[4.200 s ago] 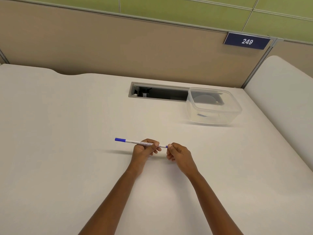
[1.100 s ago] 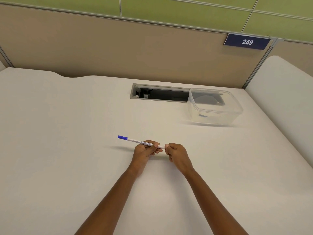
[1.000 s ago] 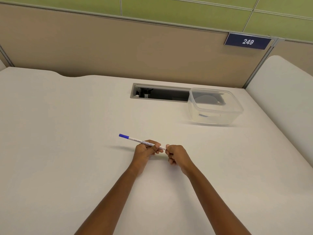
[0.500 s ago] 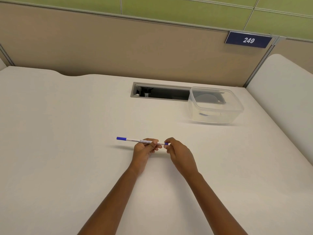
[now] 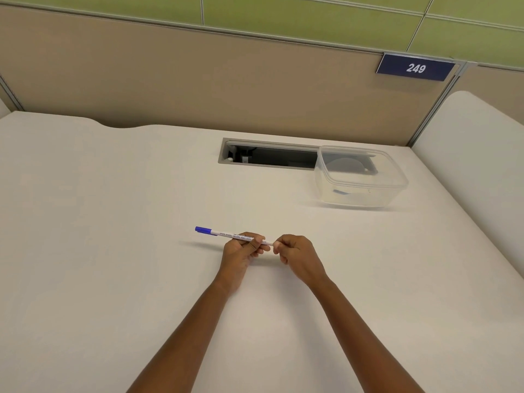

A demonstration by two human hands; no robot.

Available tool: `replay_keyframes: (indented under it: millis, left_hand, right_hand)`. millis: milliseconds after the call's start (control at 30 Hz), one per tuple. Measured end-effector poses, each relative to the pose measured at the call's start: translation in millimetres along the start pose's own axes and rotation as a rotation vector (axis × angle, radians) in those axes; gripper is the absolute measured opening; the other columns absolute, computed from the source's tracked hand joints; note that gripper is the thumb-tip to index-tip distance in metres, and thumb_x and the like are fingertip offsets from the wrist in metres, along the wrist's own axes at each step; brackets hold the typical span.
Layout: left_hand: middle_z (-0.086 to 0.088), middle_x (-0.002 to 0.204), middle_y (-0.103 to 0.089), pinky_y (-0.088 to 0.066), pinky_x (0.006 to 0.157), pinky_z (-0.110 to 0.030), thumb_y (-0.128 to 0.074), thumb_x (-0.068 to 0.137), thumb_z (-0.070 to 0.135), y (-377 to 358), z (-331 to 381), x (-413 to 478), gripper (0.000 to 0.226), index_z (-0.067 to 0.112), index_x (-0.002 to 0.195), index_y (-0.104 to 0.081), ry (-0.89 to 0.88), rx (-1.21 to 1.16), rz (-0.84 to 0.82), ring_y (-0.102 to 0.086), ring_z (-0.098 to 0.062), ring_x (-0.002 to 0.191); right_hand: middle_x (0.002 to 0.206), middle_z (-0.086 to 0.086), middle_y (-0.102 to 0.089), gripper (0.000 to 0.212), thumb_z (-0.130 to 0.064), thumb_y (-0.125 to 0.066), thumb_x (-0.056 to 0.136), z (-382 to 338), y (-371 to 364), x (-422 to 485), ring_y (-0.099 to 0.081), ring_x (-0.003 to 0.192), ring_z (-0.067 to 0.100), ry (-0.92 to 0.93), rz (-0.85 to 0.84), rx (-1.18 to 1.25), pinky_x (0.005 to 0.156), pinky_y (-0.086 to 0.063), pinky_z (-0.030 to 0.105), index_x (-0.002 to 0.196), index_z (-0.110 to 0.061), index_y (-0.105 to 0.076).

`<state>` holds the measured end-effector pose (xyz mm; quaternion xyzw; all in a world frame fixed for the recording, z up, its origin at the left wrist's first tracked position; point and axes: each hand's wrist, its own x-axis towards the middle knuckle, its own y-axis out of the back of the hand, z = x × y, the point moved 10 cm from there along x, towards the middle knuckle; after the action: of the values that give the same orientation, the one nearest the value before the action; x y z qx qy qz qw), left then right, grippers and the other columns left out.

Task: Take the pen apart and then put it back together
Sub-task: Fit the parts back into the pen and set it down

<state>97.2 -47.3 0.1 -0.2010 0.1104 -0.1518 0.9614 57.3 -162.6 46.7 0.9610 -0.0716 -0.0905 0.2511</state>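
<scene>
A white pen [image 5: 226,234] with printed text and a blue end piece on its left tip lies nearly level a little above the white desk [image 5: 113,251]. My left hand [image 5: 241,249] grips the pen's barrel near its right half, fingers curled round it. My right hand [image 5: 295,252] pinches the pen's right end between thumb and fingers. That right end is hidden inside the fingers, so I cannot tell what part sits there.
A clear plastic container [image 5: 360,177] stands at the back right, partly over a rectangular cable slot [image 5: 266,154] in the desk. A beige partition with a blue sign 249 [image 5: 415,68] rises behind. A second white desk [image 5: 476,154] adjoins on the right.
The pen tilted up at its left end and then levelled again. My right hand shifted its hold on the right end, where a blue tip showed half a second ago and is now covered.
</scene>
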Motion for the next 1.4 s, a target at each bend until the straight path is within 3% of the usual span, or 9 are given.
replay_keyframes:
  millis: [200, 300, 467, 633, 800, 900, 1033, 1167, 1400]
  left_hand:
    - [0.002, 0.057, -0.07, -0.039, 0.065, -0.024, -0.052, 0.086, 0.001, -2, 2, -1, 0.015, 0.008, 0.076, -0.062, -0.013, 0.054, -0.018, -0.059, -0.008, 0.058]
    - [0.003, 0.058, -0.07, -0.039, 0.066, -0.025, -0.052, 0.086, 0.003, -4, 2, -1, 0.014, 0.008, 0.077, -0.061, -0.015, 0.059, -0.021, -0.057, -0.005, 0.056]
    - [0.002, 0.062, -0.072, -0.041, 0.069, -0.027, -0.054, 0.086, 0.006, -2, 2, -1, 0.011, 0.009, 0.078, -0.061, -0.019, 0.04, 0.002, -0.059, -0.007, 0.059]
    - [0.002, 0.06, -0.072, -0.042, 0.07, -0.026, -0.053, 0.087, 0.006, -1, 3, -2, 0.012, 0.009, 0.079, -0.062, -0.017, 0.026, 0.026, -0.06, -0.006, 0.057]
    - [0.002, 0.061, -0.072, -0.043, 0.069, -0.026, -0.053, 0.087, 0.007, -1, 3, -2, 0.014, 0.01, 0.077, -0.063, -0.027, 0.067, 0.018, -0.06, -0.007, 0.059]
    - [0.002, 0.06, -0.071, -0.042, 0.068, -0.026, -0.053, 0.087, 0.006, 0, 3, -1, 0.015, 0.01, 0.076, -0.063, -0.032, 0.071, 0.013, -0.061, -0.008, 0.06]
    - [0.003, 0.059, -0.07, -0.042, 0.07, -0.027, -0.052, 0.087, 0.005, 0, 2, -2, 0.015, 0.009, 0.076, -0.062, -0.033, 0.065, 0.004, -0.059, -0.012, 0.063]
    - [0.003, 0.059, -0.07, -0.043, 0.07, -0.025, -0.053, 0.086, 0.004, -3, 4, -1, 0.014, 0.009, 0.075, -0.06, -0.046, 0.069, -0.019, -0.062, -0.009, 0.061]
    - [0.003, 0.059, -0.07, -0.043, 0.07, -0.026, -0.053, 0.086, 0.003, -7, 5, -2, 0.013, 0.008, 0.077, -0.06, -0.051, 0.095, -0.044, -0.061, -0.008, 0.06]
  right_hand:
    - [0.034, -0.008, -0.041, 0.041, -0.013, -0.048, 0.092, 15, -7, 3, -0.036, 0.034, 0.007, -0.147, -0.098, 0.201, 0.042, -0.032, 0.016, 0.051, -0.012, -0.053]
    - [0.04, -0.005, -0.043, 0.039, -0.016, -0.046, 0.094, 15, -9, 1, -0.038, 0.033, 0.005, -0.182, -0.122, 0.256, 0.041, -0.032, 0.014, 0.056, -0.012, -0.056]
    - [0.056, 0.0, -0.052, 0.034, -0.02, -0.036, 0.096, 8, 0, -5, -0.047, 0.054, 0.013, -0.024, 0.023, 0.062, 0.057, -0.037, 0.024, 0.069, -0.022, -0.056]
    - [0.068, 0.004, -0.061, 0.013, -0.014, -0.043, 0.093, 2, 6, -15, -0.058, 0.074, 0.021, 0.135, 0.143, -0.106, 0.067, -0.045, 0.033, 0.095, -0.018, -0.056]
    - [0.095, 0.006, -0.064, 0.032, -0.028, -0.032, 0.089, -8, 8, -18, -0.058, 0.089, 0.022, 0.244, 0.197, -0.336, 0.073, -0.046, 0.035, 0.101, -0.013, -0.058]
    - [0.086, 0.007, -0.062, 0.038, -0.032, -0.031, 0.082, -8, 6, -15, -0.053, 0.081, 0.02, 0.252, 0.184, -0.356, 0.069, -0.042, 0.032, 0.095, -0.011, -0.06]
    - [0.062, -0.005, -0.048, 0.017, -0.025, -0.043, 0.083, 0, 3, -7, -0.044, 0.064, 0.016, 0.15, 0.123, -0.13, 0.057, -0.032, 0.024, 0.071, -0.019, -0.053]
    - [0.051, -0.004, -0.04, 0.032, -0.01, -0.049, 0.087, 9, 1, -1, -0.035, 0.052, 0.011, 0.039, 0.064, 0.013, 0.052, -0.027, 0.026, 0.056, -0.021, -0.048]
    - [0.049, 0.004, -0.04, 0.037, -0.008, -0.042, 0.092, 16, -8, 0, -0.036, 0.037, 0.006, -0.091, -0.069, 0.237, 0.041, -0.031, 0.015, 0.056, -0.013, -0.047]
